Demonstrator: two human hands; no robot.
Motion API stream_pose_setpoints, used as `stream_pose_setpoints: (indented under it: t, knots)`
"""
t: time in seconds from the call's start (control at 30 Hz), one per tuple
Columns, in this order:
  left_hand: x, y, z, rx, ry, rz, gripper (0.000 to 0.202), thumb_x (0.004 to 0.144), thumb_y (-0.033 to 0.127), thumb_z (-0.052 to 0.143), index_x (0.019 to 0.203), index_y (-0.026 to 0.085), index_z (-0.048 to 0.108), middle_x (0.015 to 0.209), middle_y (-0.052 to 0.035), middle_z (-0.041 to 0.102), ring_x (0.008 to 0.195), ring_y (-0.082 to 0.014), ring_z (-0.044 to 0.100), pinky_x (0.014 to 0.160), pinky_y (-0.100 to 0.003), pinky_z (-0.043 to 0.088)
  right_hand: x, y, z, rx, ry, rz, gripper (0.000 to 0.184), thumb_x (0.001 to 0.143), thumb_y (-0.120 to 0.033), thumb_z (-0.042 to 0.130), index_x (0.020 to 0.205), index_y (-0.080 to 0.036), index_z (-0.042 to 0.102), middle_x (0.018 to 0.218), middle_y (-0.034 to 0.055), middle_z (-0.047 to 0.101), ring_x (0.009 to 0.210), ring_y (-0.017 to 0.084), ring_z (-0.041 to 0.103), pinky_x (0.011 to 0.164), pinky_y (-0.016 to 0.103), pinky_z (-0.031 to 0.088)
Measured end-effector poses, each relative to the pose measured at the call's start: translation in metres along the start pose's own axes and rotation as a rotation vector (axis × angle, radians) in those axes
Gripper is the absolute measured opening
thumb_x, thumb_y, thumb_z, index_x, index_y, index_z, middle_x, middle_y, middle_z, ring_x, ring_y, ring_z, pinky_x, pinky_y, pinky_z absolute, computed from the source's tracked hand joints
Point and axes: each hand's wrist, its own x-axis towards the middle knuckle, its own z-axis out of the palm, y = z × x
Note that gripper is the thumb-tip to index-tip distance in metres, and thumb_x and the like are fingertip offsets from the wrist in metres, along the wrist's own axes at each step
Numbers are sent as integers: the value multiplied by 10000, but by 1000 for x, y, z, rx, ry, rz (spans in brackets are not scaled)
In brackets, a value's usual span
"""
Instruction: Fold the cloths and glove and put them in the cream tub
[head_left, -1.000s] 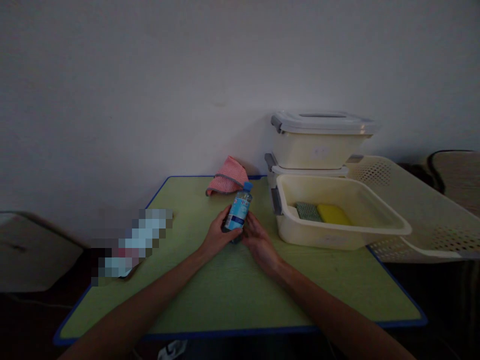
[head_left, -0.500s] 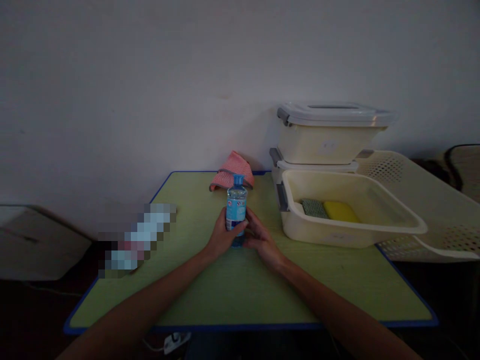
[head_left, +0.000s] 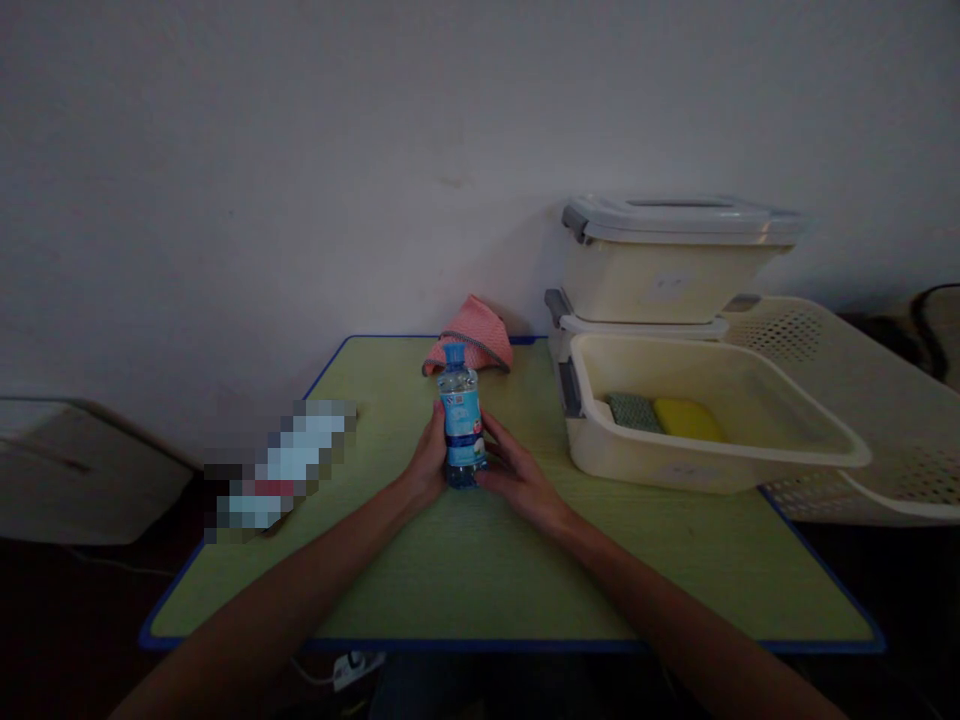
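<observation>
Forearms (head_left: pixel 322 565) angled inward — left hand (head_left: pixel 428 460), right hand (head_left: pixel 525 488) facing, right fingers (head_left: pixel 504 437) slightly bent.

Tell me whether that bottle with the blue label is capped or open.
Capped: the blue cap sits on top of the bottle.

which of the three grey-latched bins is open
The front bin, nearest the right hand, containing a yellow pad and a grey-green pad. The top bin and the lower bin beneath it both wear lids.

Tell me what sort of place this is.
Probably a room in a home, judging by the green table, lidded storage box and perforated plastic basket.
</observation>
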Motion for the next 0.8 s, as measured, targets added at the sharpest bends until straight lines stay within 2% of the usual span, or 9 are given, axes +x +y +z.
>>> stream_pose_setpoints:
  t: [0.13,0.23,0.3,0.37,0.47,0.53,0.67,0.8]
  knots:
    - [3,3,-2,-57,24,-29,391,875,488,426,825,146,608,654,-7,641,529,-115,589,545,-232,492,0,2,0,-33,-42,-15,812,733,-268,663,1413,-332,223,1451,21,316,1147,210,503,978,415,395]
    - [5,5,-3,-85,16,-86,375,906,416,391,827,130,619,642,-16,641,521,-122,588,554,-245,500,-1,2,1,-73,-52,-31,813,742,-298,665,1410,-364,207,1497,-4,207,1191,216,474,981,412,401]
    - [4,6,-2,-101,-18,-127,434,921,420,325,843,123,632,660,-34,652,548,-141,605,587,-273,514,-2,0,2,-112,-63,-44,800,749,-293,662,1405,-380,213,1507,-14,171,1215,220,453,981,403,404]
    - [2,9,-1,-105,-53,-132,509,914,488,277,856,140,643,662,-39,655,561,-159,615,601,-303,522,-3,-2,3,-145,-71,-43,792,750,-278,662,1401,-385,224,1510,-10,163,1216,221,454,983,396,403]
    - [0,11,1,-106,-71,-116,572,874,601,256,868,185,649,635,-21,644,541,-159,606,587,-311,522,-4,-6,6,-178,-70,-27,803,735,-270,673,1399,-379,236,1501,9,196,1168,219,498,973,403,413]
    - [-1,12,1,-109,-67,-105,560,851,629,292,862,198,649,642,-12,645,545,-150,604,582,-299,521,-5,-7,8,-192,-68,-19,829,727,-267,676,1409,-358,214,1473,32,270,1107,208,542,952,404,434]
    - [0,11,-2,-86,-53,-69,467,803,616,442,856,198,645,694,0,661,573,-131,606,583,-267,518,-6,-6,10,-193,-48,-14,883,703,-250,695,1422,-270,183,1380,88,407,1048,205,571,915,397,462]
    - [3,10,-7,-62,-88,-7,450,728,583,586,916,176,631,706,0,661,581,-115,606,576,-232,507,-6,-6,12,-226,-30,-24,832,680,-239,710,1385,-224,268,1356,109,424,1090,223,544,925,402,452]
